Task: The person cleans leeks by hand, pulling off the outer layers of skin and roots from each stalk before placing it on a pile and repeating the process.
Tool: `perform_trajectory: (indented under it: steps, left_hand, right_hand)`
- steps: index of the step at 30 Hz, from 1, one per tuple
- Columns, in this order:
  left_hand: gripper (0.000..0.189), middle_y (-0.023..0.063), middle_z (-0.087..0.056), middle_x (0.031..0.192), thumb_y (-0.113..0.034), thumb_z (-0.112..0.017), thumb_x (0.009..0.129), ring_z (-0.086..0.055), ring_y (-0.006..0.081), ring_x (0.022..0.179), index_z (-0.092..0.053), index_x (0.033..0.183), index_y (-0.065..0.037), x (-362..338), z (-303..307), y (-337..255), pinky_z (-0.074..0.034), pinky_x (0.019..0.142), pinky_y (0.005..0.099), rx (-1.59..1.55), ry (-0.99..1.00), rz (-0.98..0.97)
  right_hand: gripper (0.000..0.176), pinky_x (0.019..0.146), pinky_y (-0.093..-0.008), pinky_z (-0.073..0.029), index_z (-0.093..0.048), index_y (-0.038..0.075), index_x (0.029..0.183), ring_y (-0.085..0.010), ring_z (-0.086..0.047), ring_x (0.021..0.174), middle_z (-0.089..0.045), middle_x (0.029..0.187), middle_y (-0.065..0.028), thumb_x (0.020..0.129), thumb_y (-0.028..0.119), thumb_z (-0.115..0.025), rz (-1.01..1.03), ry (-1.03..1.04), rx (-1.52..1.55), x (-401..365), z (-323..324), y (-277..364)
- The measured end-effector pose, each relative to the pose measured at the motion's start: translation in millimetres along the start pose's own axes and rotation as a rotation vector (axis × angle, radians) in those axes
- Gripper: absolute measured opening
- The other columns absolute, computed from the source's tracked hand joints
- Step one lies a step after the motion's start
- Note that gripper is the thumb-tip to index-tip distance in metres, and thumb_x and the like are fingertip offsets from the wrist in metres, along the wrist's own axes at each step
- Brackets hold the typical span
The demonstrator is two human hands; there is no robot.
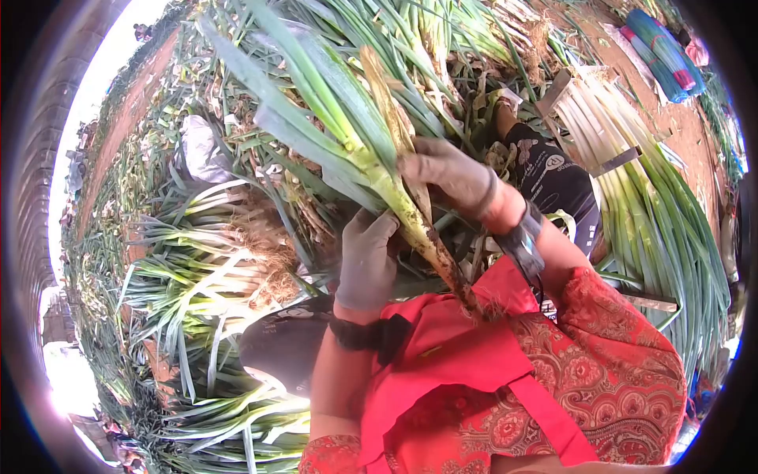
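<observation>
A long green onion with broad green leaves and a soil-stained root end slants across in front of me. My left hand, in a pale glove, is closed around its stalk from below. My right hand, gloved too, pinches a withered yellow-brown leaf along the onion's side, near where the leaves fan out. The root tip hangs over my red apron. The fingertips of both hands are partly hidden behind the stalk and leaves.
Rooty green onions lie piled at left, with more leafy ones below. At right, a neat row of cleaned onions rests in a rack with metal bars. A white bag and a blue bundle lie farther off.
</observation>
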State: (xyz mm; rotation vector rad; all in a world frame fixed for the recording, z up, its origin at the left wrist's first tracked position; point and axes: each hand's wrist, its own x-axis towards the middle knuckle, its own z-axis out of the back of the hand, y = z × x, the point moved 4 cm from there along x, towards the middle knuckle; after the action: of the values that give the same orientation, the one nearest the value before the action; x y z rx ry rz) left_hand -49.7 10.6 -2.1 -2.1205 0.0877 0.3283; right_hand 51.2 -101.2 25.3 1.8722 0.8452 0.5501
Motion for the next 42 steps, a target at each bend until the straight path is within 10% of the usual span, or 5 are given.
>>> perform_trajectory:
  steps: [15, 18, 21, 32, 42]
  left_hand:
    - [0.026, 0.0066, -0.067, 0.094, -0.014, -0.062, 0.089, -0.064, 0.0132, 0.084, -0.063, 0.110, 0.001, 4.4, 68.4, 128.2, -0.052, 0.075, 0.0270, 0.438, -0.012, 0.308]
    - [0.020, 0.0059, -0.064, 0.097, -0.016, -0.056, 0.094, -0.062, 0.0168, 0.089, -0.062, 0.106, -0.001, 17.2, 71.7, 6.9, -0.050, 0.083, 0.0318, 1.420, -0.150, -0.589]
    - [0.022, 0.0115, -0.063, 0.107, -0.013, -0.057, 0.091, -0.063, 0.0248, 0.093, -0.061, 0.109, -0.002, 23.5, 61.9, -69.0, -0.052, 0.082, 0.0366, 0.704, -0.127, -0.407]
    - [0.038, 0.0158, -0.068, 0.109, 0.007, -0.066, 0.079, -0.067, 0.0258, 0.101, -0.064, 0.116, 0.000, 59.2, 102.8, -55.4, -0.054, 0.084, 0.0339, 1.052, -0.119, -0.612]
    - [0.022, 0.0049, -0.065, 0.107, -0.012, -0.059, 0.095, -0.063, 0.0155, 0.094, -0.063, 0.115, -0.004, 50.2, 125.9, -37.3, -0.050, 0.078, 0.0330, 0.486, -0.228, -0.261]
  right_hand:
    - [0.040, 0.078, -0.0248, -0.050, -0.064, -0.001, 0.117, -0.0091, -0.060, 0.087, -0.068, 0.101, -0.0032, 0.083, 0.016, -0.078, -0.071, -0.146, -0.019, 20.4, -5.5, 2.8]
    - [0.042, 0.080, -0.0263, -0.050, -0.063, -0.001, 0.119, -0.0094, -0.060, 0.089, -0.068, 0.102, -0.0036, 0.085, 0.019, -0.077, -0.074, -0.081, 0.049, 27.5, -6.4, -3.9]
    - [0.042, 0.080, -0.0279, -0.050, -0.064, -0.002, 0.118, -0.0088, -0.059, 0.091, -0.069, 0.102, -0.0037, 0.085, 0.022, -0.076, -0.053, -0.012, -0.061, 39.7, -10.2, -15.8]
    - [0.021, 0.069, -0.0246, -0.049, -0.062, 0.000, 0.101, -0.0070, -0.058, 0.076, -0.066, 0.085, 0.0002, 0.090, 0.017, -0.069, 0.288, -0.290, -0.335, 32.5, -12.9, -53.9]
    - [0.032, 0.043, -0.0215, -0.036, -0.060, 0.002, 0.098, -0.0078, -0.049, 0.050, -0.059, 0.074, -0.0023, 0.090, 0.032, -0.069, -0.266, -0.383, 0.112, -78.3, 31.6, -44.1]
